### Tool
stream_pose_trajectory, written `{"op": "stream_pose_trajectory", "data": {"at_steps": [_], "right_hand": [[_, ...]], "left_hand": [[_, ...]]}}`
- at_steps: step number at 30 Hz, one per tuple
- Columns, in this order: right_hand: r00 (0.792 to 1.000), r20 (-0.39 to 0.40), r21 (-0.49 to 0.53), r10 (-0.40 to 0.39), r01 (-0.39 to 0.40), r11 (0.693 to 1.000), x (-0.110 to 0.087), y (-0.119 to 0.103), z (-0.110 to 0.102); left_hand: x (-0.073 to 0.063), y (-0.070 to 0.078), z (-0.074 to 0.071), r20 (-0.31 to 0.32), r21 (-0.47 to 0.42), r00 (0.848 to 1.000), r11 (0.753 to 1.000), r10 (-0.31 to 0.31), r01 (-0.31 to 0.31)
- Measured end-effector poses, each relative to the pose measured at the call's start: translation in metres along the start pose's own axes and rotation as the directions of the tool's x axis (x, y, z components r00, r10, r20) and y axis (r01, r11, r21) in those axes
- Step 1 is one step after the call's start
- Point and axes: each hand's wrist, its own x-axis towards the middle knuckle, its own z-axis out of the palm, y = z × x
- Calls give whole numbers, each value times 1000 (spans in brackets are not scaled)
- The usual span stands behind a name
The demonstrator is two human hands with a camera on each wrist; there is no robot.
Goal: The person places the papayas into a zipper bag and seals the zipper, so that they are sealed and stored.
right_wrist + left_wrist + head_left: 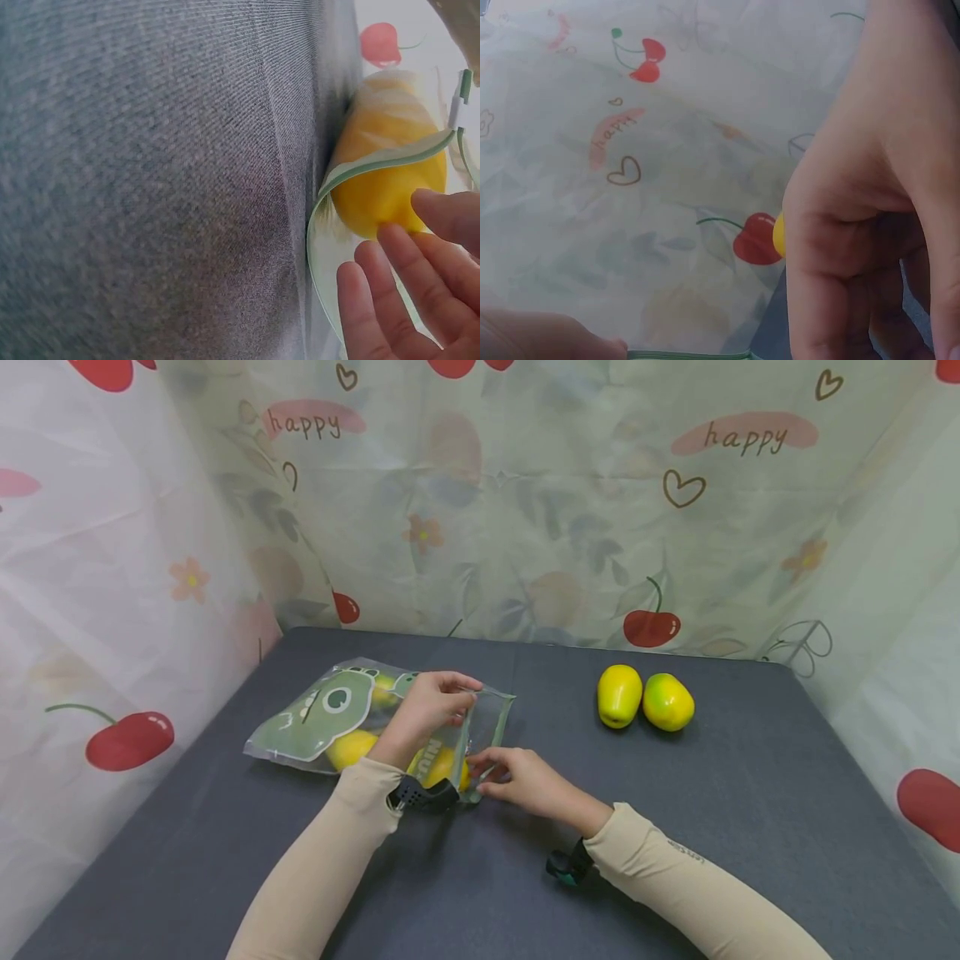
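A clear zip bag (283,737) with a green cartoon face lies on its side, its green-edged mouth facing right. Inside are yellow mangoes: one at the back (384,691), one near the middle (351,749) and one just within the mouth (390,191). My left hand (429,708) pinches the upper edge of the mouth; in the left wrist view a fingertip meets the green rim (690,355). At the lower part of the mouth is my right hand (528,781), fingers loosely extended. Its fingertips overlap the nearest mango in the right wrist view; whether they touch it I cannot tell.
Two more mangoes, a yellow one (619,696) and a greenish-yellow one (668,702), sit side by side at the back right of the dark grey table (712,827). Printed curtains (487,527) hang behind the table and along both sides.
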Motion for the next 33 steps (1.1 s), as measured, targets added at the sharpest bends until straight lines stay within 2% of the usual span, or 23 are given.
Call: {"op": "stream_pose_trajectory", "data": {"at_steps": [9, 13, 18, 23, 27, 30, 33], "right_hand": [[1000, 16, 19, 24, -24, 1000, 0, 2, -6], [999, -17, 41, 41, -40, 998, -5, 4, -19], [992, -103, 73, 72, -65, 995, -14, 2, -48], [970, -213, 99, 113, -94, 991, -28, 2, -80], [950, -293, 84, 111, -90, 992, -42, 6, -103], [929, -354, 65, 111, -94, 993, -53, 8, -117], [899, -421, 37, 124, -120, 992, -63, 10, -129]], "left_hand": [[1, -1, 0, 0, -16, 1000, 1000, 1, -1], [2, -1, 0, -6, -12, 1000, 1000, -1, 1], [3, -2, 0, -12, -18, 1000, 1000, 0, -1], [3, -3, 0, -12, -24, 1000, 1000, 10, -10], [3, -4, -1, -6, -17, 1000, 1000, 15, -15], [2, -4, -1, -11, -13, 1000, 1000, 17, -18], [2, -4, -1, -13, -17, 1000, 1000, 20, -20]]}}
